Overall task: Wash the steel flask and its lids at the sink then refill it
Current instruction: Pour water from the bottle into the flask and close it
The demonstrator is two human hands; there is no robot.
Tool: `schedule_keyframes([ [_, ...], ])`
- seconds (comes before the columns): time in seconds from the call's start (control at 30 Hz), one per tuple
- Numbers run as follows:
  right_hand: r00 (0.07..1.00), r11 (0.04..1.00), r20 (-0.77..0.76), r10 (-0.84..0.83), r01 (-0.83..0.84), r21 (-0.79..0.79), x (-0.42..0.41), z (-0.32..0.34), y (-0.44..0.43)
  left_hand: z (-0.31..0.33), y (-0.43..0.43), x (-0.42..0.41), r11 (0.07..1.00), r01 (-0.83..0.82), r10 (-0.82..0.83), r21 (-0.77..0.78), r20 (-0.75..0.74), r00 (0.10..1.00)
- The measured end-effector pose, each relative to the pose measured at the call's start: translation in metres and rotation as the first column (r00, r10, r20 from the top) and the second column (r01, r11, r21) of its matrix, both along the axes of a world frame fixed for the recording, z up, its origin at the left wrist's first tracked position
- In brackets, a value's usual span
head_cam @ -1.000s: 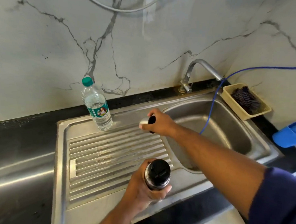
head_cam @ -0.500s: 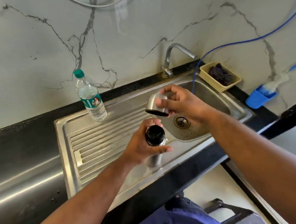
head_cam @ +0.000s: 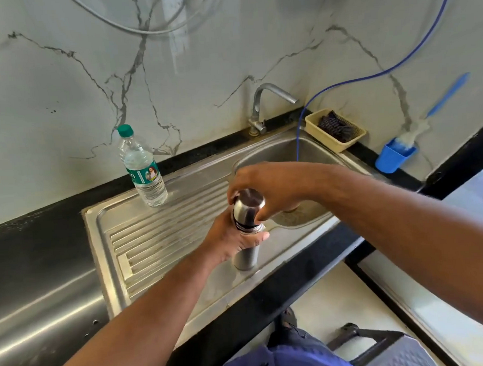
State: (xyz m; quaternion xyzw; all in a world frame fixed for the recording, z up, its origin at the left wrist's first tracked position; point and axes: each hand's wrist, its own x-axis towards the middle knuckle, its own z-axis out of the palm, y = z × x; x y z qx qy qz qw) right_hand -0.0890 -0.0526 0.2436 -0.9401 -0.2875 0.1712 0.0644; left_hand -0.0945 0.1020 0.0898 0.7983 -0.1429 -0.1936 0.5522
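— Steel cap [head_cam: 248,204] sits on the flask [head_cam: 245,256] now; half a second ago we held it apart, above the black stopper.
— So we seem to be closing it. Our right hand [head_cam: 265,185] grips the cap from above. Our left hand [head_cam: 232,239] wraps the flask, which stands on the drainboard [head_cam: 159,243] beside the basin [head_cam: 283,152].
— Contents?
— Flask's are hidden. The plastic bottle [head_cam: 143,167] holds water, the yellow basket [head_cam: 326,139] a dark scrubber, the blue cup [head_cam: 391,161] a brush.

Grey-veined marble wall [head_cam: 62,94] (glossy, sunlit) behind a black countertop [head_cam: 28,250].
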Motion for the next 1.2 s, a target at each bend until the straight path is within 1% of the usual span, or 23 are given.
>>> schedule_keyframes([
  [0.1, 0.999, 0.998, 0.041, 0.032, -0.03, -0.054, -0.004, -0.002, 0.007, -0.001, 0.0, 0.0, 1.0, 0.001, -0.001, 0.005, 0.013, 1.0],
  [0.2, 0.998, 0.998, 0.068, -0.011, 0.015, -0.059, -0.007, -0.011, 0.013, -0.001, 0.0, -0.002, 1.0, 0.004, -0.004, -0.011, 0.039, 0.999],
  [0.37, 0.99, 0.993, 0.138, -0.04, 0.055, -0.105, -0.009, -0.018, 0.021, -0.005, 0.0, -0.003, 0.997, -0.002, 0.002, -0.076, 0.001, 1.0],
  [0.5, 0.989, 0.99, 0.137, -0.052, 0.07, -0.126, -0.01, -0.018, 0.029, -0.009, 0.001, -0.003, 0.995, -0.016, 0.015, -0.098, -0.012, 1.0],
  [0.57, 0.993, 0.988, 0.12, -0.017, 0.035, -0.151, -0.009, -0.014, 0.031, -0.014, 0.001, -0.004, 0.995, -0.041, 0.039, -0.091, -0.021, 0.999],
  [0.67, 0.992, 0.972, 0.083, 0.099, -0.078, -0.222, -0.009, -0.01, 0.032, -0.02, -0.001, -0.005, 0.996, -0.059, 0.056, -0.064, -0.04, 0.998],
  [0.7, 0.992, 0.97, 0.077, 0.096, -0.076, -0.233, -0.009, -0.01, 0.033, -0.02, -0.001, -0.005, 0.996, -0.061, 0.058, -0.07, -0.044, 0.997],
  [0.77, 0.993, 0.97, 0.12, 0.013, 0.016, -0.242, -0.01, -0.011, 0.036, -0.022, -0.002, -0.005, 0.995, -0.044, 0.041, -0.093, -0.038, 0.998],
  [0.87, 0.969, 0.932, 0.209, -0.134, 0.196, -0.307, -0.01, -0.018, 0.041, -0.025, -0.003, -0.006, 0.99, -0.063, 0.057, -0.128, -0.049, 0.997],
  [0.93, 0.964, 0.908, 0.21, -0.165, 0.232, -0.348, -0.01, -0.023, 0.037, -0.026, -0.003, -0.006, 0.984, -0.077, 0.069, -0.159, -0.057, 0.996],
  [1.0, 0.977, 0.91, 0.179, -0.118, 0.179, -0.374, -0.01, -0.02, 0.032, -0.025, -0.002, -0.005, 0.982, -0.054, 0.044, -0.178, -0.062, 0.997],
  [1.03, 0.987, 0.922, 0.133, -0.089, 0.132, -0.363, -0.009, -0.018, 0.027, -0.025, -0.002, -0.004, 0.979, -0.047, 0.033, -0.196, -0.075, 0.997],
  [1.07, 0.996, 0.936, 0.087, -0.021, 0.051, -0.35, -0.009, -0.014, 0.023, -0.026, -0.002, -0.003, 0.98, -0.047, 0.032, -0.195, -0.079, 0.996],
  [1.13, 0.985, 0.93, 0.055, 0.162, -0.134, -0.341, -0.006, -0.01, 0.017, -0.026, -0.002, -0.003, 0.982, -0.064, 0.054, -0.179, -0.062, 0.997],
  [1.17, 0.975, 0.927, 0.058, 0.214, -0.184, -0.327, -0.006, -0.01, 0.017, -0.027, -0.002, -0.002, 0.982, -0.069, 0.06, -0.176, -0.057, 0.997],
  [1.2, 0.978, 0.938, 0.057, 0.198, -0.172, -0.302, -0.006, -0.009, 0.018, -0.028, -0.002, -0.002, 0.983, -0.064, 0.056, -0.172, -0.051, 0.997],
])
